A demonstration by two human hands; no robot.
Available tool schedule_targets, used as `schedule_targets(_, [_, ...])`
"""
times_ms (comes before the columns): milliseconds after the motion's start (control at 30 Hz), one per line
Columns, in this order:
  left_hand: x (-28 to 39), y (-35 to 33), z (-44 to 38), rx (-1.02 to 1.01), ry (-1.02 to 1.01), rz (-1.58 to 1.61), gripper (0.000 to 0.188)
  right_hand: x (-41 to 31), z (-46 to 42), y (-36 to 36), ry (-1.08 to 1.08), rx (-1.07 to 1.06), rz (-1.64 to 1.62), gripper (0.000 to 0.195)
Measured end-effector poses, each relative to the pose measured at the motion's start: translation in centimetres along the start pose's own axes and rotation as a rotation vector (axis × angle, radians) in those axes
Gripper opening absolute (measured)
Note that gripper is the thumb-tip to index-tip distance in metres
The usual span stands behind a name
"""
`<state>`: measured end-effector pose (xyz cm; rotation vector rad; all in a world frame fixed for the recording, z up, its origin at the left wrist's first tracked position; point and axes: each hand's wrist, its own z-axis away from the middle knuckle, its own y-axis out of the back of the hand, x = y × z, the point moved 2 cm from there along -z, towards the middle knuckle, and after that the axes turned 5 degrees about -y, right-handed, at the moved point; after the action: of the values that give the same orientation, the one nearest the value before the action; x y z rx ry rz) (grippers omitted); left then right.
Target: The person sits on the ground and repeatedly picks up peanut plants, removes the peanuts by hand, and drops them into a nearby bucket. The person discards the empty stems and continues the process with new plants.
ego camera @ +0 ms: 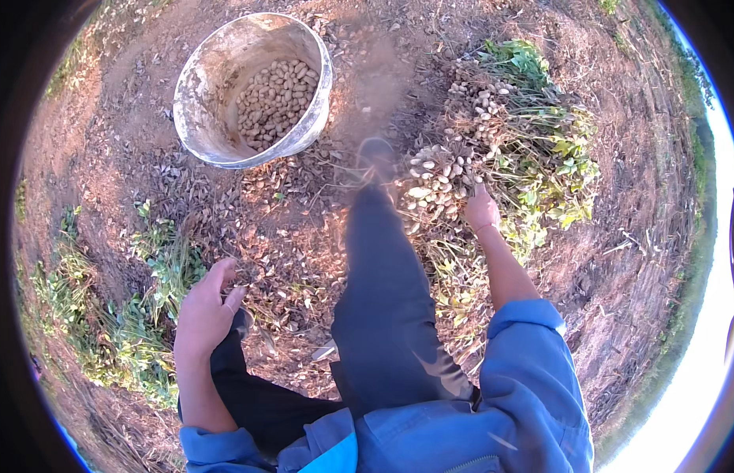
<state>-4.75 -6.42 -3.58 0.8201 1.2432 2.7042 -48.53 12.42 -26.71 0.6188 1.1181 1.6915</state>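
Note:
On the right, my right hand (pixel 483 210) is closed at the root end of a pile of pulled-up peanut plants (pixel 538 148), apparently around some stems. Clusters of pale peanut pods (pixel 441 177) hang from the roots just left of that hand. My left hand (pixel 206 310) is raised over my bent left leg, fingers curved and apart, holding nothing. Ahead and to the left stands a dirty whitish bucket (pixel 210 106), tilted in the view. Loose peanuts (pixel 277 103) cover its bottom.
My right leg (pixel 384 284) stretches forward between the bucket and the plant pile. More green plants (pixel 130 319) lie on the left. Dry leaves and bare soil (pixel 290 236) cover the ground before me. A small pale flat object (pixel 324 351) lies between my legs.

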Motion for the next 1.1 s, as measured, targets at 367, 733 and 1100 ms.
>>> schedule_targets(367, [0.8,-0.8,-0.4,-0.058,-0.043,-0.041,0.044,5.5,7.4,2.2,0.285,-0.027,-0.177,0.012])
schedule_targets(733, [1.4,-1.5,-0.2,-0.044,-0.087,-0.018,0.041,0.3,10.6,2.1,0.508,0.204,0.281,0.055])
schedule_targets(1100, [1.0,-2.9,2.2,-0.153,-0.131,-0.035,0.032,-0.9,19.0,-2.4,0.805,-0.535,0.423,0.034])
